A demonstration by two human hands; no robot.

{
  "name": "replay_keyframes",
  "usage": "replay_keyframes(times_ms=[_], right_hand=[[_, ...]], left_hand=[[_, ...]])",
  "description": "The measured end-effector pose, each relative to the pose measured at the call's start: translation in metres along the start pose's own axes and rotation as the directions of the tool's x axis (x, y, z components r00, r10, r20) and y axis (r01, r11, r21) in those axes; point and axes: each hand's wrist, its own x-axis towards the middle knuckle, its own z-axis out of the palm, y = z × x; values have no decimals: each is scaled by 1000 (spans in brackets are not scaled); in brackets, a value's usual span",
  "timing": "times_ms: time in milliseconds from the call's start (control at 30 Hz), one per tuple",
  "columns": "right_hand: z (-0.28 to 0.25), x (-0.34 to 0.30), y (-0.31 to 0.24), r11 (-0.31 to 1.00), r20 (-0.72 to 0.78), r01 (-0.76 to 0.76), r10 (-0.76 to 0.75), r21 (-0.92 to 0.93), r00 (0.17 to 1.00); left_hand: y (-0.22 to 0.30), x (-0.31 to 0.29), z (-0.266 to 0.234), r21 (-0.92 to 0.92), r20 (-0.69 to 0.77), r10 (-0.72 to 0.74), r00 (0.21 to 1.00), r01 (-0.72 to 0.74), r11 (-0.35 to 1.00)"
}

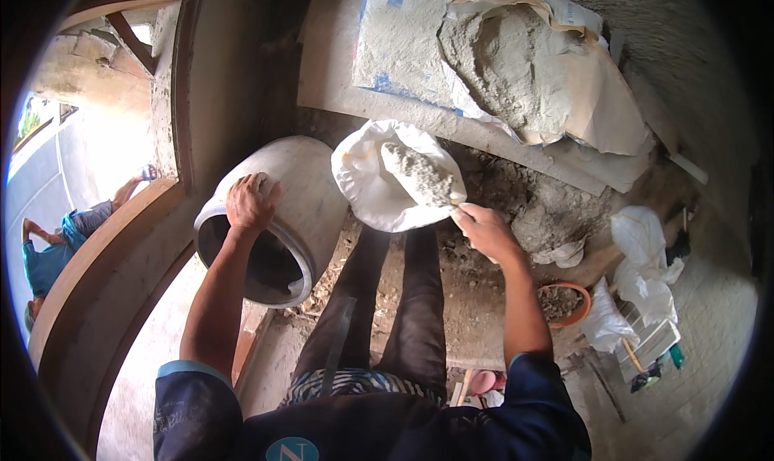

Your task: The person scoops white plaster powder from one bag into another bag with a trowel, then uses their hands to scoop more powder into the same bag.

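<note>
My right hand (488,231) is closed round the handle of a trowel (418,175). Grey powdery material is heaped on its blade, which lies over the mouth of a white sack (355,171). The sack's rim is folded outward, and its inside is partly hidden by the blade. On the side of a grey rounded barrel (310,171) rests my left hand (252,201), fingers spread over the surface. The barrel's wide round mouth is turned toward me, with a dark inside. Sack and barrel stand side by side.
A torn paper bag of grey powder (592,98) lies on a powder-covered board (330,82) ahead. Rubble (548,227) covers the ground to the right, near an orange bowl (584,300) and white plastic bags (641,235). At far left, a person (56,239) shows through a window opening.
</note>
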Motion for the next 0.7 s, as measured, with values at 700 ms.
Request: replay_keyframes(times_ms=[700], right_hand=[[-63, -25, -44, 983, -583, -169, 98, -69, 806]], left_hand=[[-4, 1, -1, -37, -19, -4, 1000, 3, 999]])
